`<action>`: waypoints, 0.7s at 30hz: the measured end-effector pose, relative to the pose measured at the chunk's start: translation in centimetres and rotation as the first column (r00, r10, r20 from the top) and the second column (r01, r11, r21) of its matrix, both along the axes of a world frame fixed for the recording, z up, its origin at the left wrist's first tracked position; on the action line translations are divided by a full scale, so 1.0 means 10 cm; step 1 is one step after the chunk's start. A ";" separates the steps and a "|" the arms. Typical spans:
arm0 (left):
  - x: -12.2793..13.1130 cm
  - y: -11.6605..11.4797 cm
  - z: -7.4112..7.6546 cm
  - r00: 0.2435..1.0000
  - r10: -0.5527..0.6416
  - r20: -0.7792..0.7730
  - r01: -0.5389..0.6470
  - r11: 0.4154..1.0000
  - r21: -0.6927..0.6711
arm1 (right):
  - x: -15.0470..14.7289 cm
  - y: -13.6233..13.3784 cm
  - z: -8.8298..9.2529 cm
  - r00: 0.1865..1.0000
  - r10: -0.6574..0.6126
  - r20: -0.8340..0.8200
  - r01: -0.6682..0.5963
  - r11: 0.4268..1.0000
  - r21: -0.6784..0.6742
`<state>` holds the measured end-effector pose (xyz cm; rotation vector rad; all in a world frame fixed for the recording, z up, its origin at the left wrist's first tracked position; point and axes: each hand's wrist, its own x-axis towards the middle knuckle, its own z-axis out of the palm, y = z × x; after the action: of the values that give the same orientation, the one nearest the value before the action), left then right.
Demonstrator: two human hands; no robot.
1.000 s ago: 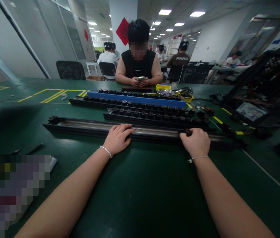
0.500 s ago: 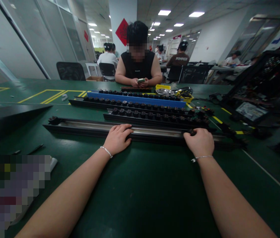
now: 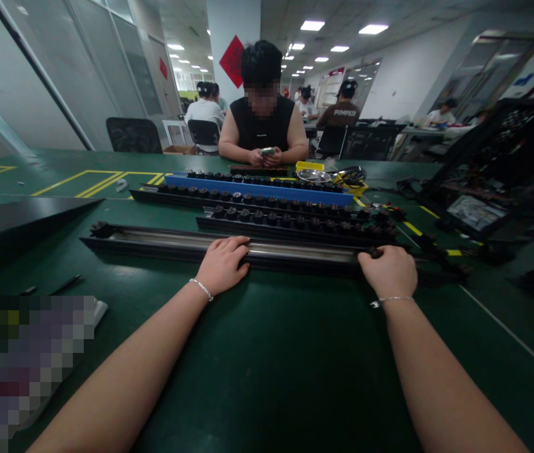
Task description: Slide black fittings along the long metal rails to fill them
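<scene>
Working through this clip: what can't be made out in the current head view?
All in the head view:
- Dark part at the right hand: mostly hidden by that hand.
- Near rail: a stretch lies hidden under the left hand.
- Item at lower left: pixelated, cut by the left edge.
- Dark panel: cut by the left edge.

Your view is dim, lit by ceiling panels ahead; the green worktop darkens toward you. A sheen runs along the black rail. The edges stretch with wide-angle distortion, and pixelation masks your lower left.
</scene>
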<state>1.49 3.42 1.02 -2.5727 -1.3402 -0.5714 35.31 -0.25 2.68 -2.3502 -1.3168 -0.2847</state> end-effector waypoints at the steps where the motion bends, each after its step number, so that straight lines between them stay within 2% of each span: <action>1: 0.00 0.00 0.00 1.000 0.002 -0.002 -0.002 1.000 -0.001 | 0.02 0.00 0.00 1.000 -0.009 -0.004 0.009 1.000 -0.006; 9: 0.00 0.00 0.01 1.000 0.008 -0.015 -0.008 1.000 -0.002 | 0.08 -0.01 0.01 0.998 -0.052 -0.021 0.052 0.998 -0.025; 21: 0.00 0.00 0.01 1.000 -0.001 0.001 0.001 1.000 -0.013 | 0.29 -0.04 -0.02 0.997 -0.075 -0.031 0.076 0.996 0.035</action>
<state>1.52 3.41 1.15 -2.5833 -1.3479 -0.5662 38.20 -0.67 2.47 -2.3685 -1.2007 -0.2938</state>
